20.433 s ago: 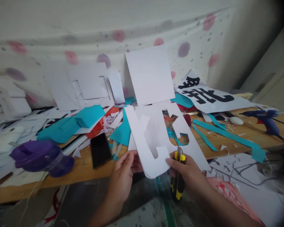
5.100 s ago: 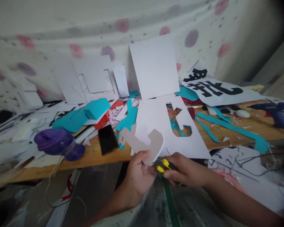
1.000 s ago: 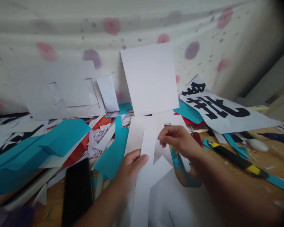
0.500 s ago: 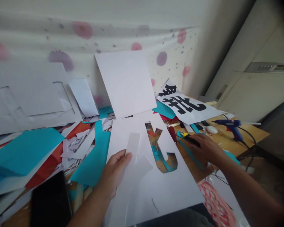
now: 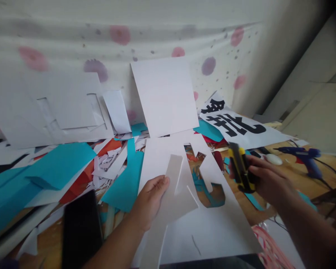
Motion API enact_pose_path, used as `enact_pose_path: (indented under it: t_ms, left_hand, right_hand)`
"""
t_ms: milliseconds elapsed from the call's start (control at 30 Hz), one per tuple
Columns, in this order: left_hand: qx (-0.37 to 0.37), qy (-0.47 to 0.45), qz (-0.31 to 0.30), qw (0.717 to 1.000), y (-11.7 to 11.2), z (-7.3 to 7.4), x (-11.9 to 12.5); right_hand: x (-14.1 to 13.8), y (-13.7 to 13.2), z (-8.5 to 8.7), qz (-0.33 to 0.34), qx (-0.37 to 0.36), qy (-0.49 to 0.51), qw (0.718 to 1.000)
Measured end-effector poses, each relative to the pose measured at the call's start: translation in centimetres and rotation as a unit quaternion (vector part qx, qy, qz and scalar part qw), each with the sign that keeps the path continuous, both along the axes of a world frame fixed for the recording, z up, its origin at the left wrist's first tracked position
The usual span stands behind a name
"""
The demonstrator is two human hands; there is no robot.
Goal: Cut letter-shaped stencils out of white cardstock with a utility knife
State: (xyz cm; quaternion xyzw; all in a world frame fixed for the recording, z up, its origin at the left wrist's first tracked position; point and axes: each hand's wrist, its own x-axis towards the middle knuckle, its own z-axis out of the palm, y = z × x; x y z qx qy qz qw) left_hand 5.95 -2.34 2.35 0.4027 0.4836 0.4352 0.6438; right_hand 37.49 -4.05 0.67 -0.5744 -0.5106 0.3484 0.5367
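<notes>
My left hand (image 5: 151, 200) grips a white cut-out paper shape (image 5: 175, 198) by its left edge, holding it over a large white sheet (image 5: 212, 231) with a curved hole cut in it. My right hand (image 5: 264, 179) is closed round a yellow and black utility knife (image 5: 240, 168), lifted just above the table to the right of the sheet. The knife points up and away from me.
Teal (image 5: 58, 164), red and white paper scraps cover the wooden table (image 5: 285, 175). A black phone (image 5: 81, 228) lies at the near left. A blue glue gun (image 5: 302, 155) sits far right. White boards (image 5: 165, 97) and a sheet with black characters (image 5: 235, 125) lean on the spotted wall cloth.
My right hand reached right to the knife on the table, took hold of it and now lifts it. My left hand has kept its hold on the cut-out shape.
</notes>
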Motion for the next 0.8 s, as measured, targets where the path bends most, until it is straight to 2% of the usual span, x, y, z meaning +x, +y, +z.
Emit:
enact_pose_path:
  t_ms: [33,100,167,233,333,400,500,700,800]
  left_hand:
    - [0.002,-0.004,-0.014,1.000,0.0,0.0,-0.1]
    - [-0.002,-0.009,-0.028,1.000,-0.1,-0.1,-0.2]
    - [-0.005,-0.007,-0.034,0.999,-0.1,-0.2,-0.4]
    - [-0.007,0.001,-0.031,0.999,-0.2,-0.4,-0.6]
    - [-0.021,-0.005,-0.021,1.000,-0.2,-0.5,-0.7]
    - [-0.030,-0.022,-0.036,0.999,-0.2,-0.4,-0.6]
    - [-0.031,-0.041,-0.055,0.997,-0.3,-0.3,-0.6]
    - [-0.041,-0.055,-0.045,0.997,-0.4,-0.1,-0.7]
    - [-0.048,-0.058,-0.059,0.995,-0.4,-0.2,-0.7]
  right_hand:
    - [-1.6,0.0,0.3,0.032,-0.005,0.014,0.999]
    - [-4.3,0.3,0.9,0.165,-0.013,0.039,0.985]
    - [-6.3,0.9,1.5,0.265,-0.007,-0.014,0.964]
    - [-7.5,1.7,2.1,0.319,0.017,-0.062,0.945]
    - [-8.3,2.6,3.0,0.346,0.058,-0.119,0.929]
    - [-8.6,2.9,3.2,0.351,0.069,-0.145,0.923]
    - [-8.8,3.1,3.2,0.355,0.071,-0.153,0.919]
    - [-8.9,3.4,3.0,0.347,0.058,-0.154,0.923]
    - [-8.9,3.5,3.1,0.354,0.047,-0.163,0.920]
